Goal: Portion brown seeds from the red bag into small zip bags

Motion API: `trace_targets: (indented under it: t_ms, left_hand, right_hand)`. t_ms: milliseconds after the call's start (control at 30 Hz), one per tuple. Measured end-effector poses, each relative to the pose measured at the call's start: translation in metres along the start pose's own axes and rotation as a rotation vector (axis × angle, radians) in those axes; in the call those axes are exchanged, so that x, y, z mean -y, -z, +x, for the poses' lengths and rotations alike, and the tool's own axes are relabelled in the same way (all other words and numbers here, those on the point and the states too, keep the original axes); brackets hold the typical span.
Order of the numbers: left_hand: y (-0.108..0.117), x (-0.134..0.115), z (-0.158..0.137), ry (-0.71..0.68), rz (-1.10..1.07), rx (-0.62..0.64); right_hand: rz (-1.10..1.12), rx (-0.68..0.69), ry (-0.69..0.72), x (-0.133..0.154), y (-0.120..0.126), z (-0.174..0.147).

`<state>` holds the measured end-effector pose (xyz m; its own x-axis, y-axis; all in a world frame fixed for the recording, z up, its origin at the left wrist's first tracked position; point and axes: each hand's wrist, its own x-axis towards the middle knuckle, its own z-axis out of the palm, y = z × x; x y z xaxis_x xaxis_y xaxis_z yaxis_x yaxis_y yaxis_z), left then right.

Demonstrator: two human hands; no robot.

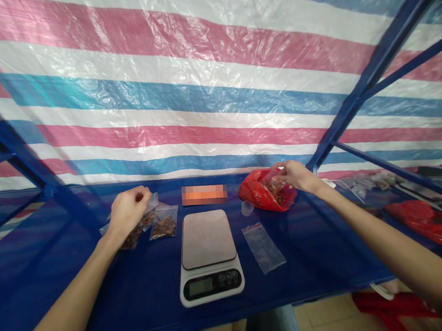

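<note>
My left hand point(129, 210) is closed, fingers curled together, above several small clear zip bags point(164, 227) filled with dried brown bits. Whatever it pinches is hidden or too small to name. On the right, my right hand point(293, 175) reaches over an open red plastic bag point(255, 196) holding loose brown bits point(277, 191). Its fingers are closed on something clear and plastic at the bag's mouth, whose kind I cannot make out. A small clear plastic cup point(247, 208) stands beside the red bag. An unfilled clear zip bag point(264, 247) lies flat nearer to me.
Between my hands sits a white kitchen scale point(210, 257) on a blue tabletop point(146, 288). Behind it lies an orange, blurred-out item point(204, 195). Blue metal posts point(347, 109) and a striped plastic sheet point(187, 88) enclose the table. Another red bag point(427, 221) lies at far right.
</note>
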<state>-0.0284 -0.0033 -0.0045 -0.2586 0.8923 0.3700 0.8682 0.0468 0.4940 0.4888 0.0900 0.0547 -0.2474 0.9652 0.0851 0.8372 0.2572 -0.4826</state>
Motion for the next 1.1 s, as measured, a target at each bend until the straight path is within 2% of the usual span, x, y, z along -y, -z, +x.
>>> trace_targets:
  t_ms: [133,233,333,467,667,800,1100]
  left_hand:
    - [0.003,0.006,-0.002,0.013,-0.01,-0.012]
    - [0.003,0.007,-0.002,0.016,0.01,-0.012]
    - [0.002,0.007,-0.002,0.014,0.032,-0.002]
    - [0.001,0.006,-0.003,0.019,0.049,-0.001]
    - [0.002,0.004,-0.005,0.006,0.066,0.019]
    - [0.001,0.004,-0.006,0.007,0.075,0.024]
    - [0.003,-0.002,-0.006,0.028,0.049,-0.015]
  right_hand:
    - [-0.292,-0.081,0.069,0.014,0.004,0.013]
    - [-0.391,-0.023,0.07,0.02,0.004,0.015]
    - [-0.423,0.063,0.073,0.019,-0.001,0.013]
    - [-0.452,0.038,0.063,0.014,-0.006,0.014]
    - [-0.409,0.082,0.173,0.01,-0.008,0.016]
    - [-0.47,0.079,0.23,0.013,-0.004,0.015]
    - [-0.533,0.06,0.188,0.025,0.009,0.015]
